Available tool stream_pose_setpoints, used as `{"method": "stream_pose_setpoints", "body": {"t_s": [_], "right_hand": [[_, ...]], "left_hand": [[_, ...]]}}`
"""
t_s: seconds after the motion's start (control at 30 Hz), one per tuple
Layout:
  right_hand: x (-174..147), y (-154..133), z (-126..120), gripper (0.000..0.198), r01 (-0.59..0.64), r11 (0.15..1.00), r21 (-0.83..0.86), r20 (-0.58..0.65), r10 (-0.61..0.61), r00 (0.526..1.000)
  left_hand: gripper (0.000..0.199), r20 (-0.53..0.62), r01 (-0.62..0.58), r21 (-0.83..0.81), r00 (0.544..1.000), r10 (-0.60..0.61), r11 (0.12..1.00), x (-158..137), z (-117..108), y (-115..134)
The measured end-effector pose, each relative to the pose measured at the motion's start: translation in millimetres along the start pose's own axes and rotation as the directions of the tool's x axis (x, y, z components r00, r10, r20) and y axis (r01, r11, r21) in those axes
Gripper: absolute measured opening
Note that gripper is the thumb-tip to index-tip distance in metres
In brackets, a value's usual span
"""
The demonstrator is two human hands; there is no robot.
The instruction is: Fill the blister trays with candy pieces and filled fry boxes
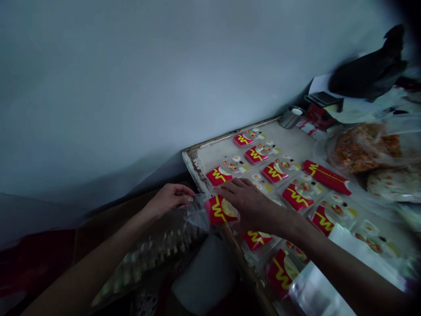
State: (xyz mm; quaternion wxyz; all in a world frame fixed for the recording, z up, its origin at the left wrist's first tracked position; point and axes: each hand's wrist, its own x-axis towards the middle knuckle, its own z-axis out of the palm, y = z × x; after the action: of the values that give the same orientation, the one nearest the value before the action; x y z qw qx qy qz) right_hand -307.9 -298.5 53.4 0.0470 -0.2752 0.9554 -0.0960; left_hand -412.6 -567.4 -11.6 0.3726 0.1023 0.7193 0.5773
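Observation:
My left hand pinches the open edge of a clear plastic bag just off the table's left edge. My right hand lies flat on a red packet with a yellow zigzag, which sits at the mouth of that bag. Several more red-and-yellow packets in clear wrap lie in rows on the white table beyond my right hand. A longer red packet lies further right.
A metal tin and papers stand at the table's far corner by the grey wall. A bag of orange snack food sits at right. Below the table edge are a strip of small sealed packets and a white object.

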Motion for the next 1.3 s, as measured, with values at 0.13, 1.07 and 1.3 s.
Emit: {"method": "stream_pose_setpoints", "body": {"t_s": [0.13, 1.07, 1.3], "right_hand": [[6.1, -2.8, -3.5, 0.090, 0.016, 1.000, -0.016, 0.026, -0.016, 1.000], [75.5, -145.3, 76.2, 0.088, -0.685, 0.705, 0.184, -0.234, 0.708, 0.666], [78.7, -143.2, 84.2, 0.084, -0.669, 0.707, 0.229, -0.255, 0.706, 0.660]], "left_hand": [[0.031, 0.138, -0.055, 0.133, 0.990, 0.036, 0.990, -0.5, -0.4, 3.8], [0.041, 0.121, -0.446, 0.762, 0.811, 0.573, 0.470, -67.6, -9.9, -29.3], [0.051, 0.218, -0.483, 0.722, 0.839, 0.499, 0.496, -65.0, -18.7, -18.0]]}}
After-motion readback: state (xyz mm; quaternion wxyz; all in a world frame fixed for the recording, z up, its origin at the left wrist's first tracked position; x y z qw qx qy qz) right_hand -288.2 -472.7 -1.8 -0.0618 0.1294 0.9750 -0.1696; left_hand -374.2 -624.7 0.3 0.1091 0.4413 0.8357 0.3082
